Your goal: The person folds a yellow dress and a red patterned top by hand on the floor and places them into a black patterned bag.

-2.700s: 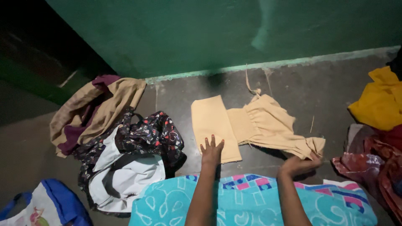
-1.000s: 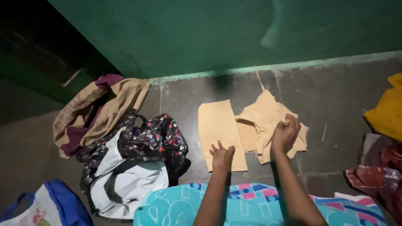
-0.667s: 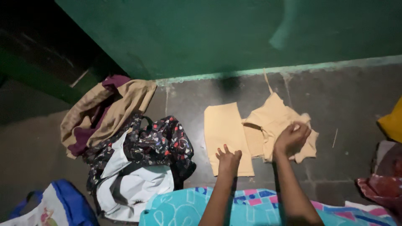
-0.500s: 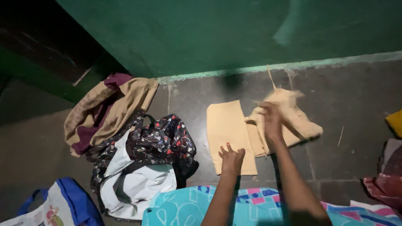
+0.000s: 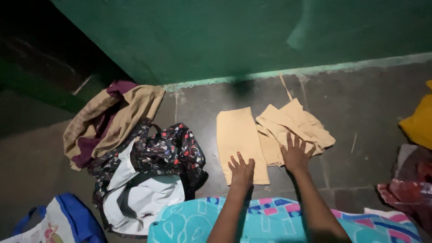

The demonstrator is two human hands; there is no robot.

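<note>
A: State the position of the garment relative to your hands.

B: The pale beige cloth garment [image 5: 270, 132] lies on the dark grey floor [image 5: 369, 117], directly ahead of me, short of the green wall [image 5: 225, 36]. Its flat rectangular panel sits to the left with its long axis running away from me toward the wall. Its gathered, folded-over part sits to the right, touching the panel.

A: Which hand is nearer to which part?

B: My left hand [image 5: 242, 170] rests on the near end of the flat panel. My right hand [image 5: 296, 155] rests on the near edge of the bunched part. Each part lies just forward of the hand that touches it.

A: Report the state of each hand.

B: Left hand: palm down, fingers extended and slightly spread, pressing flat; nothing gripped. Right hand: palm down, fingers splayed wide over the folds; nothing gripped. Both forearms extend straight ahead from my lap, over the turquoise patterned cloth [image 5: 189, 222].

A: Adjacent items?

B: A dark floral-print garment [image 5: 171, 150] lies well to the left, apart from the beige one. A yellow cloth [image 5: 418, 123] lies far right.
</note>
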